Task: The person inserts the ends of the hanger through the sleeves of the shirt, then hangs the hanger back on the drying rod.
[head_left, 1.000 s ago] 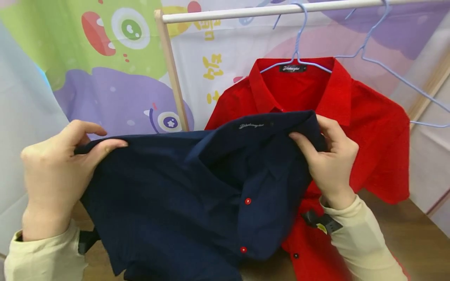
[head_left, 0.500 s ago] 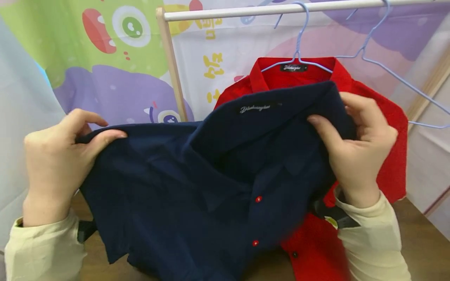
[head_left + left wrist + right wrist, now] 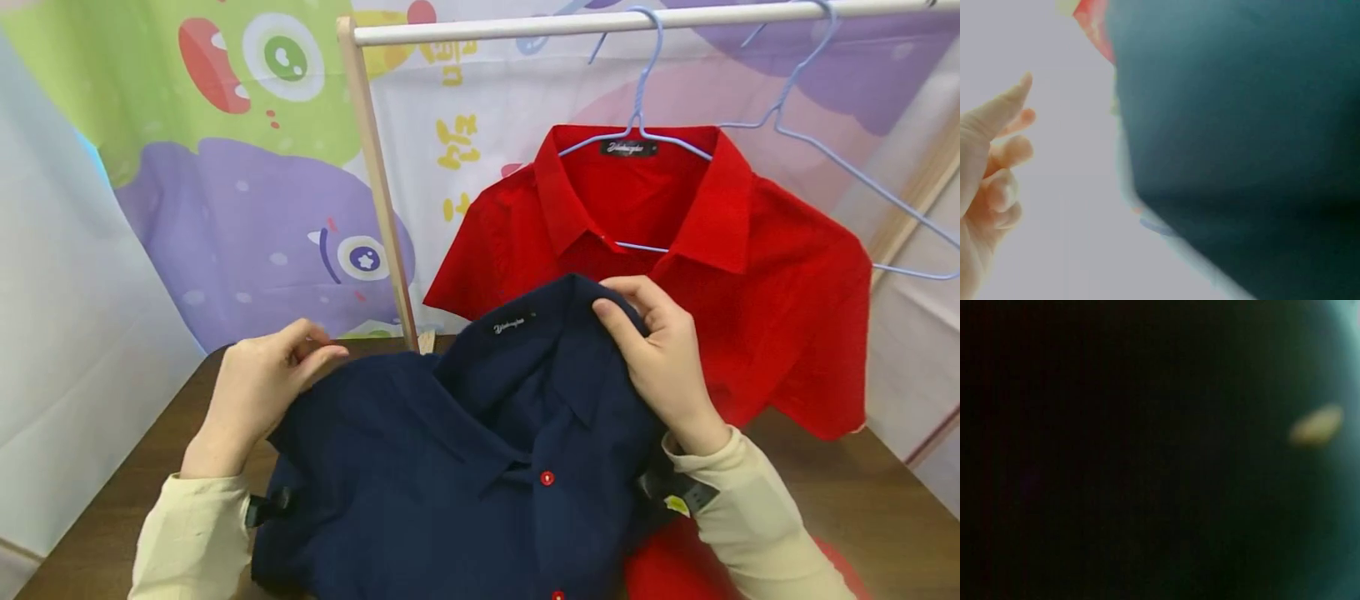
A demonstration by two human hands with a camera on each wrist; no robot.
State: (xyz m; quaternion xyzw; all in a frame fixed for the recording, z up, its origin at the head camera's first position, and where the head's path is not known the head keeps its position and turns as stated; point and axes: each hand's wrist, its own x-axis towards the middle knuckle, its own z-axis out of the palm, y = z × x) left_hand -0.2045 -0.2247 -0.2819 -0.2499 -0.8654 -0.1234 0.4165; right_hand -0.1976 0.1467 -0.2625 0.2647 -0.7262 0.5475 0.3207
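Observation:
A navy short-sleeved shirt (image 3: 450, 483) with red buttons fills the lower middle of the head view, its collar facing up. My right hand (image 3: 667, 358) pinches the collar on its right side between thumb and fingers. Beside the shirt's left shoulder is my left hand (image 3: 258, 387), its fingers loosely bent. The left wrist view shows that hand (image 3: 988, 169) with nothing in it, a gap between it and the dark cloth (image 3: 1241, 112). In the right wrist view dark cloth (image 3: 1116, 450) covers nearly everything, leaving one blurred fingertip (image 3: 1317, 425) showing.
Behind hangs a red shirt (image 3: 787, 300) on a light blue hanger (image 3: 637, 104), hooked over a white rod (image 3: 487, 32). Another blue hanger (image 3: 780, 108) is to its right. A wooden post (image 3: 375, 167) holds the rod's left end. Below lies a brown table (image 3: 150, 483); a cartoon-print curtain (image 3: 255, 225) backs everything.
The navy shirt rose slightly to the right, then came down with both hands. My left hand has let go of its left edge and moved right and down. The right hand keeps its hold.

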